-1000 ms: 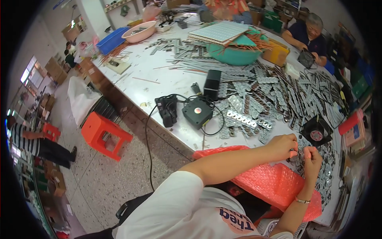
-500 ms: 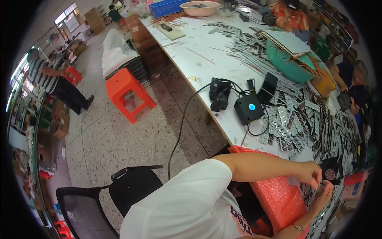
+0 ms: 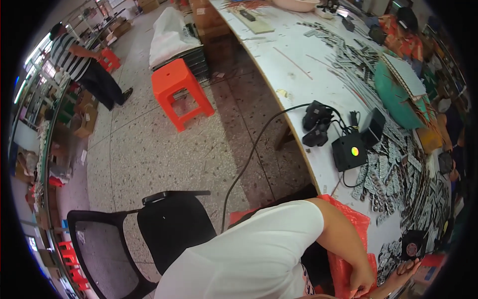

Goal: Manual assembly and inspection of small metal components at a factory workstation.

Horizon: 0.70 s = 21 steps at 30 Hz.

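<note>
My left arm runs from the white-sleeved shoulder down to my left hand [image 3: 361, 285] at the bottom edge, lying on a red bubble-wrap bag [image 3: 356, 224] at the table's near rim. Just to its right, my right hand [image 3: 406, 271] shows only its fingers, close to a small black fan [image 3: 413, 246] and heaps of flat grey metal strips [image 3: 398, 172]. Both hands are small and cut off by the picture's rim, so what they hold is hidden.
On the long white table [image 3: 298, 74] sit a black box with a lit dot [image 3: 348, 152], black adapters with a cable [image 3: 316, 124] and a teal basin [image 3: 398, 94]. A black chair [image 3: 169, 229] and orange stool [image 3: 180, 92] stand on the floor. One person stands far left [image 3: 82, 65], another sits opposite [image 3: 403, 30].
The view has swung further left and down toward the floor and chair. My hands have slid to the bottom right edge and stay together by the fan.
</note>
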{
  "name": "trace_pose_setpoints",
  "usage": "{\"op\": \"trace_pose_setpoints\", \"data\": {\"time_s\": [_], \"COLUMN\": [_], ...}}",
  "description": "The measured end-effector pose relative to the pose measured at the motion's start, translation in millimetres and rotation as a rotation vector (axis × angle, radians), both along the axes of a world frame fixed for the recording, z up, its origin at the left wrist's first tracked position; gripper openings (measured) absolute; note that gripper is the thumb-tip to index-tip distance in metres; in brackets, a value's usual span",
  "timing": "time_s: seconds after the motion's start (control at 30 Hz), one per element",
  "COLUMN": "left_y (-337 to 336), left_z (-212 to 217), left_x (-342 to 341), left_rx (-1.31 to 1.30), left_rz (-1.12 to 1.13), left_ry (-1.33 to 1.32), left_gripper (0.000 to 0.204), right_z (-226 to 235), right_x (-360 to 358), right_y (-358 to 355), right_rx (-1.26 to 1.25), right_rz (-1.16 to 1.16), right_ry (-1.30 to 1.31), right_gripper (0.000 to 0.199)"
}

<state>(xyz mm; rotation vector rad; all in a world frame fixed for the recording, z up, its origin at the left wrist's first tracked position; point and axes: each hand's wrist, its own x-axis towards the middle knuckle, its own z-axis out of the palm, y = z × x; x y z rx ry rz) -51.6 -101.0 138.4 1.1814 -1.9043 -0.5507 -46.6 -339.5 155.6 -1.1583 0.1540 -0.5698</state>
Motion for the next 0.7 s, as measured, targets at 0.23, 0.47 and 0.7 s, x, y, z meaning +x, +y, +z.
{"op": "trace_pose_setpoints", "data": {"time_s": [0.23, 0.47, 0.7], "left_y": [-40, -25, -30], "left_z": [-44, -55, -23], "left_x": [-11, 16, 0], "left_rx": [-0.062, -0.148, 0.031], "left_rz": [-0.107, -0.02, 0.062], "left_ry": [0.179, 0.368, 0.259], "left_gripper": [0.025, 0.016, 0.014], "right_z": [50, 121, -39], "right_x": [-33, -158, -267], "right_y": [-24, 103, 225], "right_rx": [-0.091, -0.799, -0.42], "right_rz": [-0.164, 0.402, 0.31], "right_ry": [-0.033, 0.278, 0.766], "right_gripper": [0.025, 0.042, 0.024]}}
